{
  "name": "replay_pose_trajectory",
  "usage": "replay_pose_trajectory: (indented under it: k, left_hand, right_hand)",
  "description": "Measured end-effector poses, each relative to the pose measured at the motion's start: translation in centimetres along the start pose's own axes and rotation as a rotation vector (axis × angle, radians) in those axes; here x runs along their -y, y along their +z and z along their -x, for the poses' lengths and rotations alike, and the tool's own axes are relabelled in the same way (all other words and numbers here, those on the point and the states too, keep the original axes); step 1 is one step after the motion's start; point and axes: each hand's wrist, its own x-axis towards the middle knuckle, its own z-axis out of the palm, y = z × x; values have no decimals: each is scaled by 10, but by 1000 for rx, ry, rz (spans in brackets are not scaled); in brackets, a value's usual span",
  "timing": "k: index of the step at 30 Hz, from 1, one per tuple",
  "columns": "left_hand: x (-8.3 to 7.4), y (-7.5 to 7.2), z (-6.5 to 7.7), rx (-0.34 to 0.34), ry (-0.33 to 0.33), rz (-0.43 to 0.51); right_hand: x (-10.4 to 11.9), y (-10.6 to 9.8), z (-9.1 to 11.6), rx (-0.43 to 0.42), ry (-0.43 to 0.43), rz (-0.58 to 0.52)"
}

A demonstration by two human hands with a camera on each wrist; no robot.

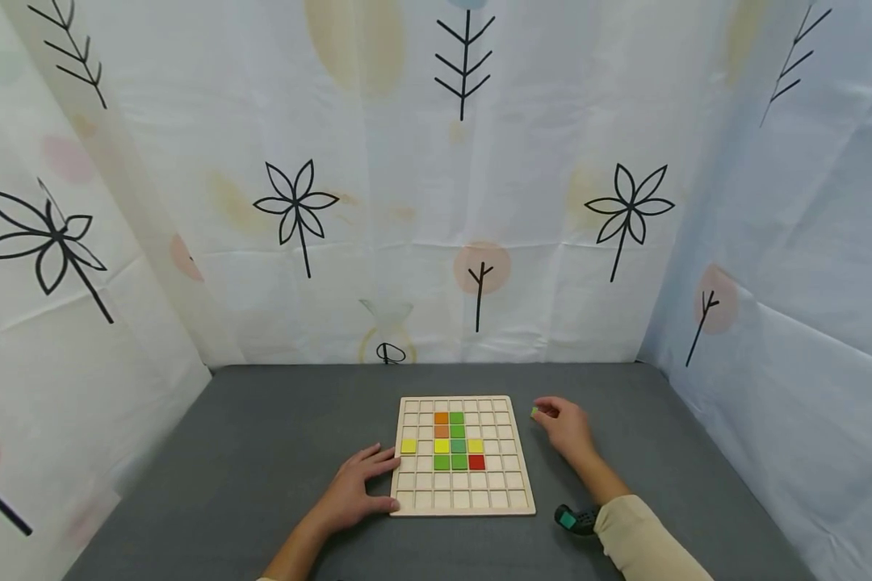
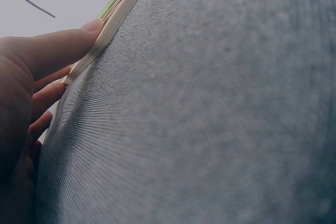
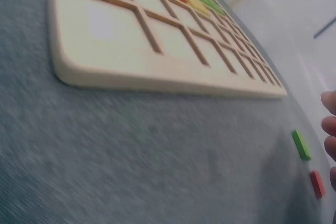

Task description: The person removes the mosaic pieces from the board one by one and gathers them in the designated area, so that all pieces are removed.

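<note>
A square wooden grid board [image 1: 463,512] lies on the grey table, with orange, yellow, green and red tiles in its middle cells. My left hand [image 1: 356,488] rests at the board's left side, fingers spread. In the left wrist view, the thumb [image 2: 65,45] touches the board's edge [image 2: 113,27]. To the right of the board's far corner is my right hand [image 1: 567,428], its thumb and forefinger bent near a green tile [image 1: 534,411]. The right wrist view shows this green tile [image 3: 301,145] and a red tile [image 3: 316,184] on the table, apart from the fingertips [image 3: 329,124].
Grey cloth covers the table [image 1: 276,420]. White curtains [image 1: 407,186] with printed plants and leaves enclose it at the back and both sides. A black strap device [image 1: 576,520] sits on the right wrist, beside a cream sleeve [image 1: 635,528].
</note>
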Motion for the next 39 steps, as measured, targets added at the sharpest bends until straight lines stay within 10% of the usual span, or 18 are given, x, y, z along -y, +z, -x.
replay_pose_trajectory:
  k: [39]
  left_hand:
    - [0,1,-1,14,-6,-3]
  right_hand:
    - [41,30,7,545,-154,-229]
